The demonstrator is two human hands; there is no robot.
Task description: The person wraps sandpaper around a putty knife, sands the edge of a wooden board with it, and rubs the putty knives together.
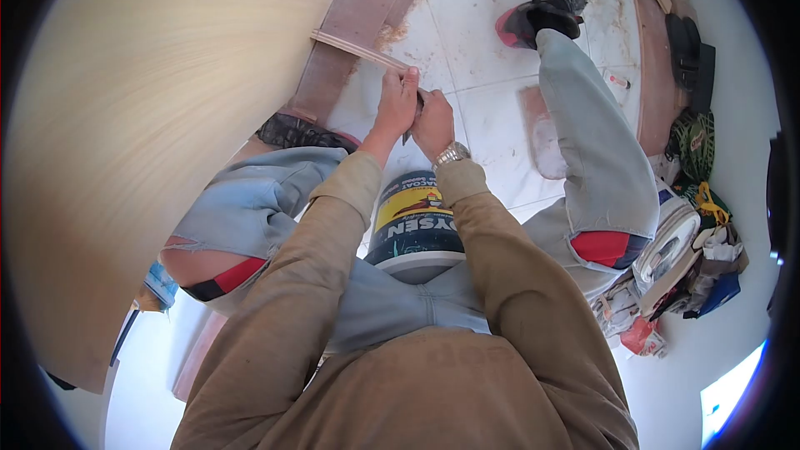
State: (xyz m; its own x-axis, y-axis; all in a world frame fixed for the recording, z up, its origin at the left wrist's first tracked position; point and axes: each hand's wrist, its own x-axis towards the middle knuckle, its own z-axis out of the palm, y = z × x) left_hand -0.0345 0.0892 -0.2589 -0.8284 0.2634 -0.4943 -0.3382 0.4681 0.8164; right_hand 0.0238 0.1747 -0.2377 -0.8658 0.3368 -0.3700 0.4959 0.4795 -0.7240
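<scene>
My left hand (397,107) is closed at the near end of a thin, layered wooden strip (358,47), its thumb up against the strip's end. The strip's far end reaches to the big pale wood panel (192,75) at left. Close against it, my right hand (434,123), with a metal watch (451,153) on the wrist, is closed around a small dark tool (407,137). Only a pointed bit of this tool shows between the hands, so I cannot tell its kind. Below them a Boysen paint bucket (417,221) stands between my legs.
Brown boards (346,21) lie on the white tiled floor (479,50) by the panel, with sawdust around. My shoe (550,12) is ahead at right. A reddish board piece (546,133) lies beside my leg. Bags and clutter (700,242) line the right wall.
</scene>
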